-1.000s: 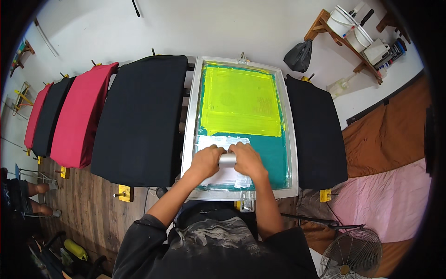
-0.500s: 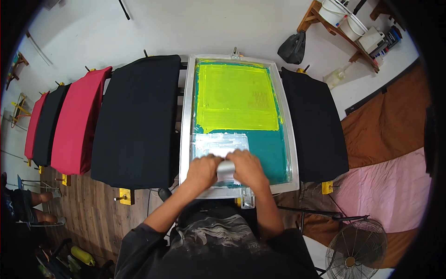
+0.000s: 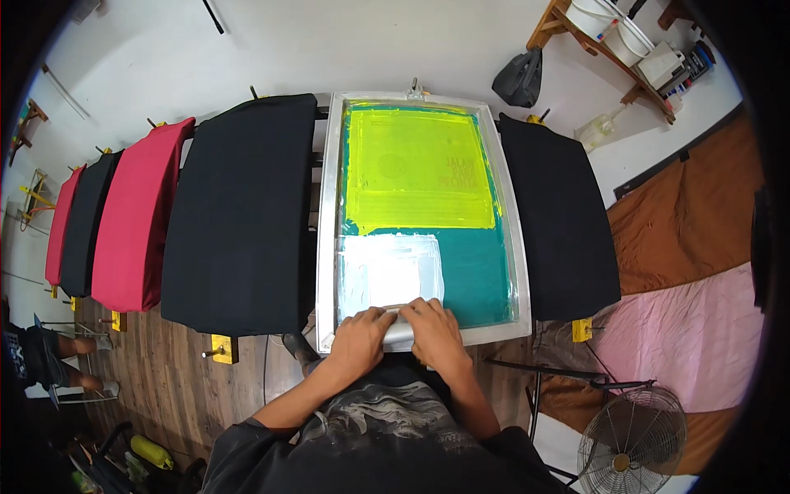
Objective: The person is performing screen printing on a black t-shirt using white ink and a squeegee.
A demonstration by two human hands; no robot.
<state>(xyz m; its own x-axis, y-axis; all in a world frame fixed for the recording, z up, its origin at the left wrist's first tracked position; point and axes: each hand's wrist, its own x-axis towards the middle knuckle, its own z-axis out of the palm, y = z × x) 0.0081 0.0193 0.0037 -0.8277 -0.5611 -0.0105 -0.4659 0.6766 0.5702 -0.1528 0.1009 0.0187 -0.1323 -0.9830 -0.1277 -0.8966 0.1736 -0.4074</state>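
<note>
Both grips (image 3: 359, 337) (image 3: 434, 336) clasp the silver squeegee (image 3: 398, 332).

Frame (image 3: 329, 206) looks like bare metal, bar (image 3: 399, 331) in the grip is smooth, satiny metal too. Big black cloth (image 3: 239, 214) is totally matt, floor (image 3: 185, 370) looks wood, bag (image 3: 518, 80) crinkly plastic.

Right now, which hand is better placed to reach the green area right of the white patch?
Probably the right hand: it is nearer the green area. The left hand sits farther left, and both hold the silver bar.
</note>
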